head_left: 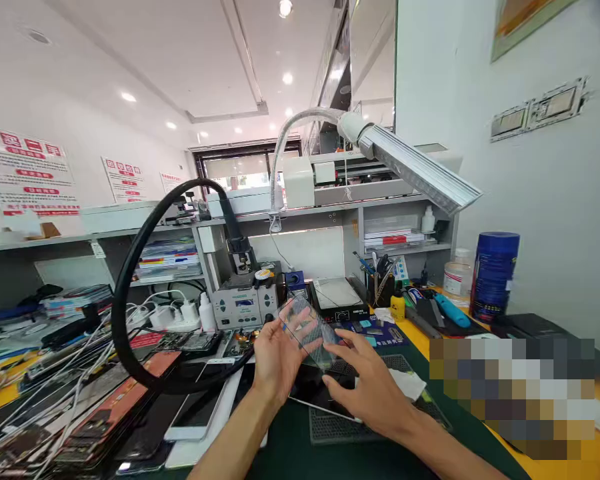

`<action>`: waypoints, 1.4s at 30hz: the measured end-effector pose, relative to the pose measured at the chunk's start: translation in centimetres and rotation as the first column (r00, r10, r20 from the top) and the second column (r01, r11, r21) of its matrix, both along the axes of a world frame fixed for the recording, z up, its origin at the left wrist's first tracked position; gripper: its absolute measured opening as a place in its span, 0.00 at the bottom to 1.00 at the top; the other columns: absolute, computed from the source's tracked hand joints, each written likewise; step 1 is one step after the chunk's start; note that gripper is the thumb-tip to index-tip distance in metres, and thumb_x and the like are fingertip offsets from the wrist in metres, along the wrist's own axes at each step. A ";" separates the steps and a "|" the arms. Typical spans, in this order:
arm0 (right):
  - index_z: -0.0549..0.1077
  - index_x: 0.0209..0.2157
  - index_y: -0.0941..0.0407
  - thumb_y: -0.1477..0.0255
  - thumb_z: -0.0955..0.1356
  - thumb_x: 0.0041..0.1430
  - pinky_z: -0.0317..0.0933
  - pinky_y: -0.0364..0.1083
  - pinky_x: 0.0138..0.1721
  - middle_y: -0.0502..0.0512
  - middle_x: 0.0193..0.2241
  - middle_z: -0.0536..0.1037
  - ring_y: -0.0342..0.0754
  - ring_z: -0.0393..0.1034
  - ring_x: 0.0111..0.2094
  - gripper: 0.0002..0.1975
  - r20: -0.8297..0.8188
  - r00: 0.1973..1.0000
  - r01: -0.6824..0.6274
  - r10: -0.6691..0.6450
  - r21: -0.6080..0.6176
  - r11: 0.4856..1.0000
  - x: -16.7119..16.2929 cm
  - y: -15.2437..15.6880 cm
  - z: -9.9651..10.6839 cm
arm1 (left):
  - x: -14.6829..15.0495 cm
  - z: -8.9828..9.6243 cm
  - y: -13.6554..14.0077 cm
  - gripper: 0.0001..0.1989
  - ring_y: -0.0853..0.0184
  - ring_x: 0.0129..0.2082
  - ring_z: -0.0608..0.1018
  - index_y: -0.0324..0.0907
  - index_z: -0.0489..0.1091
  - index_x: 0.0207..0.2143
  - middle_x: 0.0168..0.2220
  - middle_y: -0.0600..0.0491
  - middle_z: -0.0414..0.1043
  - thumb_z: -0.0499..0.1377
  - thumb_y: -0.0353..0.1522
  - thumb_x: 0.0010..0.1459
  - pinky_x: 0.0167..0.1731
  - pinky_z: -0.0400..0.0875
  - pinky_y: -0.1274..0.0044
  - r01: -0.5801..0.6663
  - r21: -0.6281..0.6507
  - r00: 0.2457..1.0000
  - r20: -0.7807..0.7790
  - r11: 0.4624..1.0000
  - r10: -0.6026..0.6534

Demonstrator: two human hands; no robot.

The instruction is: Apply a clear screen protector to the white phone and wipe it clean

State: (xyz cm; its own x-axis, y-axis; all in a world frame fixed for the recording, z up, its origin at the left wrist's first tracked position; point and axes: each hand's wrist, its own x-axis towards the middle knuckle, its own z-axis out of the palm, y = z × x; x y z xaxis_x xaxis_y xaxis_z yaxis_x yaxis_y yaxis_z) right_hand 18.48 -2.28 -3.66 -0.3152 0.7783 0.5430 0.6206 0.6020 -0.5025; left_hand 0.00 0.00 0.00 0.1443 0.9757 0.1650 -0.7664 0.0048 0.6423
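A clear, phone-sized rectangular sheet is tilted up in front of me; fingers show through it. My left hand holds it from the left and behind, palm turned up. At its lower right edge, the fingertips of my right hand reach the sheet, with thumb and fingers apart. Whether they grip the corner I cannot tell for certain. Below both hands, a dark-screened tablet or phone lies on a grey textured mat, partly covered by my hands. A crumpled white tissue lies just right of it.
To the left, a thick black hose loops over stacked phone parts and white cables. A soldering station stands behind. Overhead hangs a lamp. At right are a yellow bottle, a blue canister and a blurred-out patch.
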 end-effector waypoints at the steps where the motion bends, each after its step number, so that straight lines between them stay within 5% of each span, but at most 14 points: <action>1: 0.67 0.57 0.46 0.61 0.66 0.60 0.62 0.59 0.56 0.57 0.61 0.58 0.61 0.55 0.61 0.23 -0.001 1.000 0.000 0.000 -0.003 1.000 0.0 -0.1 0.0 | -0.1 0.0 0.0 0.25 0.46 0.57 0.69 0.47 0.59 0.61 0.59 0.40 0.64 0.51 0.39 0.62 0.50 0.66 0.52 -0.001 0.003 1.000 -0.003 1.000 0.001; 16: 0.69 0.55 0.49 0.64 0.67 0.58 0.63 0.57 0.55 0.60 0.60 0.61 0.60 0.57 0.61 0.22 -0.031 1.000 -0.003 0.005 0.053 0.999 -0.1 -0.2 0.1 | 0.3 0.5 -0.4 0.24 0.52 0.49 0.75 0.45 0.61 0.60 0.55 0.40 0.68 0.51 0.37 0.62 0.45 0.71 0.59 -0.045 -0.015 0.999 -0.026 0.999 0.045; 42: 0.68 0.58 0.50 0.62 0.67 0.58 0.59 0.57 0.57 0.60 0.61 0.60 0.61 0.55 0.61 0.26 0.015 1.000 0.009 -0.008 -0.056 0.998 -0.3 -0.5 0.2 | 0.5 0.3 -0.3 0.26 0.51 0.48 0.76 0.47 0.57 0.62 0.54 0.40 0.68 0.52 0.36 0.61 0.45 0.71 0.56 0.009 -0.050 1.000 0.023 0.999 -0.008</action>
State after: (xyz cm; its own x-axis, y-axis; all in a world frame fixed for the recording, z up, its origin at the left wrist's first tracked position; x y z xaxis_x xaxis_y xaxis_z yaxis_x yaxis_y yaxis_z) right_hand 18.20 -2.78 -3.50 -0.3160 0.8102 0.4937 0.6331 0.5676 -0.5263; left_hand 0.51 -0.28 0.34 0.1491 0.9816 0.1193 -0.7807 0.0428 0.6235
